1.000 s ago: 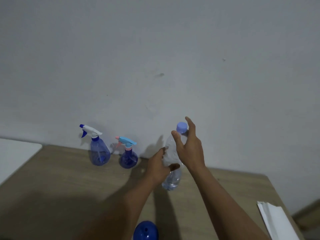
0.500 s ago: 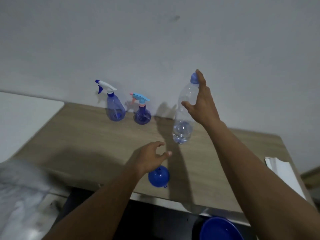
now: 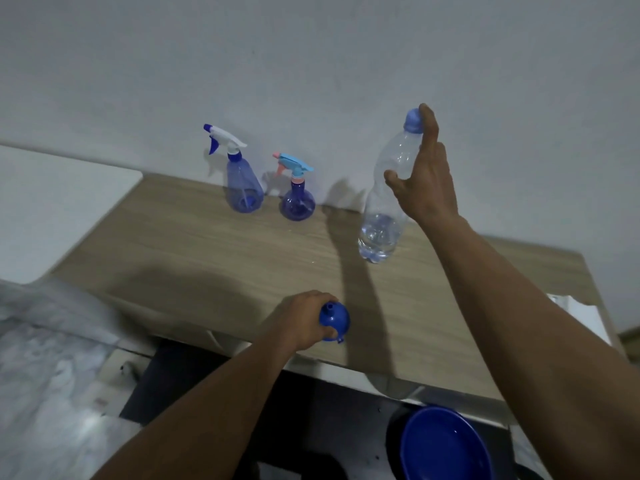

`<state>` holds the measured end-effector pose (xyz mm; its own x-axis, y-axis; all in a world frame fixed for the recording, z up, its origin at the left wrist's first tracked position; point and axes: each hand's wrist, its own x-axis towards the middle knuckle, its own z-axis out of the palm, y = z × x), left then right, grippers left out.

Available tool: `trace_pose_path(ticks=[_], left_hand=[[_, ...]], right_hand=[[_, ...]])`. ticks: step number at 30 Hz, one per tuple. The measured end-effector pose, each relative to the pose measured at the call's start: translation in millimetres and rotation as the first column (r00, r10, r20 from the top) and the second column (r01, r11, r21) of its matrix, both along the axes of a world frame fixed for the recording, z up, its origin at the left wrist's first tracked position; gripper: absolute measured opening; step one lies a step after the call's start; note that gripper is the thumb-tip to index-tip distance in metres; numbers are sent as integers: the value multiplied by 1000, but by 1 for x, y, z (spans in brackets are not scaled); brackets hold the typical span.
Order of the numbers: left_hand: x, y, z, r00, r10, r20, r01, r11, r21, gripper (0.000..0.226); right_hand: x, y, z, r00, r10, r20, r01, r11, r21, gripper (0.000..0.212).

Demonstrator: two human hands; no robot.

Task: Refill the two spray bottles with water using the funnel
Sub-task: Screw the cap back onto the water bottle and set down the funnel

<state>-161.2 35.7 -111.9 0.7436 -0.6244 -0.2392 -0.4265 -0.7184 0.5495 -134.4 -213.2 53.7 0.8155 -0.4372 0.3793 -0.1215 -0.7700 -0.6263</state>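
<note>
Here, funnel (image 3: 334,321) spout-up in left hand (image 3: 304,320).

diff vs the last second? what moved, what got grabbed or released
The left hand let go of the water bottle, dropped toward the table's near edge and closed on the blue funnel. The right hand stays on the bottle, fingertip at its cap. Both spray bottles, the white-trigger one and the blue-trigger one, haven't moved, heads still on.
</note>
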Motion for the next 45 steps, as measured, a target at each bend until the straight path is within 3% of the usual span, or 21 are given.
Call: trace_pose_path(ticks=[15,24,33,40,45], left_hand=[[106,-68,22,988,146,48,-139,981,-132,62],[166,-121,-11,977,173,127,-153,976,-153,55],[188,-136,-20,967,217,134,-187,960,-210,53],[185,-120,-8,973,214,90,-193,962,-195,80],[158,-103,18,963,200,179,-144,948,-284,49]], right_hand=[[16,-34,14,991,-127,29,126,991,32,96],[33,-63,-9,984,-145,100,136,987,89,94],[39,-50,-11,981,-189,42,185,979,83,104],[37,-41,-5,980,-199,-3,198,976,96,119],[13,-22,4,953,-278,-119,290,953,92,115]])
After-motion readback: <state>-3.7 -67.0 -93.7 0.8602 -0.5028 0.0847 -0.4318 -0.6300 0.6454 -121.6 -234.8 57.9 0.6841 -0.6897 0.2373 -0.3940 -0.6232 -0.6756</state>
